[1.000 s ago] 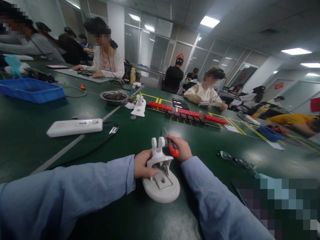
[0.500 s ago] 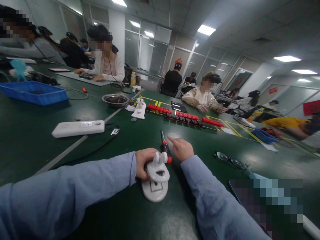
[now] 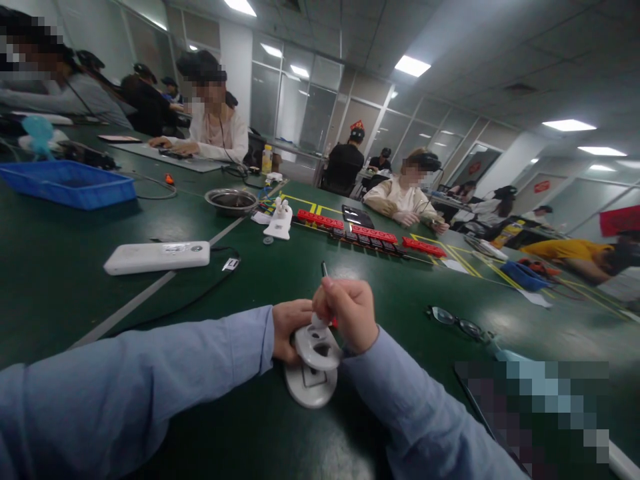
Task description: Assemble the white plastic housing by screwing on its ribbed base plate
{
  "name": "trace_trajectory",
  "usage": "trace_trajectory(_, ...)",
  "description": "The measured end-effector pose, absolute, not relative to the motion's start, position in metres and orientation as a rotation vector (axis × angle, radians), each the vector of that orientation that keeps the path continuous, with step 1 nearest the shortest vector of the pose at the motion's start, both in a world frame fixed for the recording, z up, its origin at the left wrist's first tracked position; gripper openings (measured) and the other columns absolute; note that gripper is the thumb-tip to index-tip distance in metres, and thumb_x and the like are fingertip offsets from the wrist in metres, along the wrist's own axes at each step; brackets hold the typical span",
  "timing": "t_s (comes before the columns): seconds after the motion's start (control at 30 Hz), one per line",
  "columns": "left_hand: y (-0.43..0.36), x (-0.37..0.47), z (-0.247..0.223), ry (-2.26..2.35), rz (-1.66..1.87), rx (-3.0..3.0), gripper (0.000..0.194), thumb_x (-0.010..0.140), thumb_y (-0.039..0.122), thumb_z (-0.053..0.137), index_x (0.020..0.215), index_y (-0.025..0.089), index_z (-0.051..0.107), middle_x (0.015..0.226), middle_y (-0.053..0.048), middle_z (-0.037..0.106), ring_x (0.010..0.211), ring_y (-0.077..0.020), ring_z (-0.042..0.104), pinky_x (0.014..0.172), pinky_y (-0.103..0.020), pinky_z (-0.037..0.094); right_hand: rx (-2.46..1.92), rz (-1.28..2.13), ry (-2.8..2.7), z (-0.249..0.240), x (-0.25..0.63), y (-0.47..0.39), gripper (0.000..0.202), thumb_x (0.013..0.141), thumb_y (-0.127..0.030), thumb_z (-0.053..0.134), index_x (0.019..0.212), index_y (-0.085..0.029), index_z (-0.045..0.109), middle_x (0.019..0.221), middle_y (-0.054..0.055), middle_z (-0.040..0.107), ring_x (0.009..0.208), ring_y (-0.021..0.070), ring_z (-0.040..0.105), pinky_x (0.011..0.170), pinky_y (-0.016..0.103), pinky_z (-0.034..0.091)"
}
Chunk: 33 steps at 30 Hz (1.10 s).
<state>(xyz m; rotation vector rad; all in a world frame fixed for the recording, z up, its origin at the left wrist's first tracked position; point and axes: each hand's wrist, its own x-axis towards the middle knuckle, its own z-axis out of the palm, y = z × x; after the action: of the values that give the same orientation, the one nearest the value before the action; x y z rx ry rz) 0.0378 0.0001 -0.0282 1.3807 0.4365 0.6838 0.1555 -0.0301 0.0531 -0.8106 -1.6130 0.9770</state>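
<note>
A white plastic stand (image 3: 311,387) with a round base, an oval ring above it and lugs on top is on the green table in front of me. My left hand (image 3: 291,327) grips it from the left side, the thumb near the ring. Over the top lugs, my right hand (image 3: 350,310) is closed in a pinch; what its fingertips hold is hidden. A screwdriver (image 3: 325,269) lies behind the stand, mostly covered by my right hand, with its shaft tip and a bit of its red end showing.
A white power bank-like box (image 3: 157,258) lies to the left. Farther back are a blue tray (image 3: 70,183), a metal bowl (image 3: 231,200), another white stand piece (image 3: 279,223) and red strips (image 3: 374,233). Glasses (image 3: 456,321) lie to the right. Several people sit around.
My right hand has moved left from beside the screwdriver to the top of the stand, its fingers closing. The stand has tilted slightly under my left hand; the screwdriver stays about where it was.
</note>
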Motion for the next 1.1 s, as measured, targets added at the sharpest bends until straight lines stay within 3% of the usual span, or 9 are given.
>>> trace_trajectory(0.1, 0.005, 0.029, -0.026, 0.405, 0.774, 2.056, 0.063, 0.036, 0.013, 0.066, 0.098, 0.024, 0.059, 0.108, -0.005, 0.053, 0.105, -0.0295, 0.04, 0.096, -0.039, 0.023, -0.918, 0.639, -1.642, 0.071, 0.18, -0.02, 0.046, 0.08, -0.043, 0.038, 0.042, -0.017, 0.044, 0.04, -0.003, 0.044, 0.04, 0.008, 0.043, 0.044, 0.021, 0.033)
trace_trajectory(0.23, 0.0, 0.021, -0.031, 0.621, 0.799, 2.24, 0.083, 0.039, 0.02, 0.07, 0.118, 0.021, 0.045, 0.122, -0.009, 0.043, 0.11, -0.0327, 0.037, 0.096, -0.041, 0.021, -1.581, 0.105, -1.807, 0.056, 0.215, 0.008, 0.038, 0.082, -0.041, 0.032, 0.056, -0.018, 0.049, 0.051, -0.001, 0.052, 0.048, 0.0093, 0.048, 0.051, 0.021, 0.035)
trace_trajectory(0.37, -0.009, 0.019, -0.042, 0.847, 0.927, 2.093, 0.084, 0.042, 0.027, 0.072, 0.12, 0.021, 0.042, 0.118, -0.01, 0.045, 0.109, -0.033, 0.038, 0.096, -0.042, 0.021, -1.734, 0.099, -1.875, 0.008, 0.23, 0.034, 0.021, 0.072, -0.03, 0.048, 0.055, -0.019, 0.053, 0.054, 0.003, 0.056, 0.056, 0.0151, 0.052, 0.054, 0.026, 0.036)
trace_trajectory(0.53, -0.004, 0.015, -0.039, 0.936, 0.835, 2.029, 0.084, 0.034, 0.02, 0.073, 0.112, 0.019, 0.044, 0.103, -0.007, 0.052, 0.098, -0.0294, 0.046, 0.09, -0.041, 0.029, -1.646, 0.222, -1.852, -0.009, 0.226, 0.039, 0.016, 0.069, -0.027, 0.05, 0.057, -0.019, 0.056, 0.07, 0.008, 0.061, 0.079, 0.0206, 0.054, 0.073, 0.031, 0.038)
trace_trajectory(0.63, 0.005, 0.01, -0.028, 0.942, 0.843, 1.99, 0.078, 0.036, 0.018, 0.073, 0.108, 0.019, 0.043, 0.098, -0.006, 0.054, 0.093, -0.0263, 0.05, 0.087, -0.041, 0.032, -1.536, 0.349, -1.729, 0.005, 0.221, 0.033, 0.022, 0.074, -0.032, 0.042, 0.069, -0.017, 0.058, 0.082, 0.009, 0.061, 0.088, 0.0202, 0.053, 0.081, 0.033, 0.037)
trace_trajectory(0.8, 0.019, 0.009, 0.006, 0.893, 0.955, 1.969, 0.074, 0.04, 0.02, 0.073, 0.106, 0.018, 0.039, 0.098, -0.007, 0.054, 0.094, -0.0236, 0.051, 0.088, -0.04, 0.033, -1.401, 0.683, -1.511, 0.026, 0.203, 0.016, 0.042, 0.081, -0.037, 0.02, 0.096, -0.013, 0.05, 0.099, 0.012, 0.059, 0.087, 0.0164, 0.057, 0.071, 0.028, 0.046)
trace_trajectory(0.93, 0.027, 0.015, 0.032, 0.807, 0.953, 2.027, 0.072, 0.045, 0.024, 0.071, 0.108, 0.017, 0.039, 0.099, -0.008, 0.055, 0.093, -0.0225, 0.052, 0.085, -0.037, 0.036, -1.21, 1.292, -1.44, 0.036, 0.184, -0.002, 0.052, 0.08, -0.051, 0.019, 0.089, -0.013, 0.053, 0.08, 0.01, 0.063, 0.071, 0.0192, 0.061, 0.06, 0.032, 0.048)
trace_trajectory(1.03, 0.032, 0.017, 0.041, 0.76, 0.893, 2.041, 0.073, 0.047, 0.031, 0.071, 0.112, 0.016, 0.04, 0.102, -0.01, 0.055, 0.094, -0.0236, 0.052, 0.087, -0.039, 0.034, -0.947, 1.827, -1.134, 0.042, 0.176, -0.007, 0.042, 0.082, -0.045, 0.025, 0.086, -0.014, 0.053, 0.07, 0.007, 0.064, 0.071, 0.0198, 0.061, 0.065, 0.034, 0.047)
trace_trajectory(1.1, 0.035, 0.016, 0.042, 0.706, 0.943, 1.979, 0.081, 0.044, 0.036, 0.073, 0.115, 0.016, 0.039, 0.112, -0.013, 0.05, 0.104, -0.0258, 0.046, 0.092, -0.04, 0.028, -0.871, 1.91, -0.943, 0.045, 0.175, -0.005, 0.033, 0.082, -0.038, 0.03, 0.085, -0.014, 0.053, 0.067, 0.005, 0.064, 0.072, 0.0191, 0.061, 0.069, 0.033, 0.046)
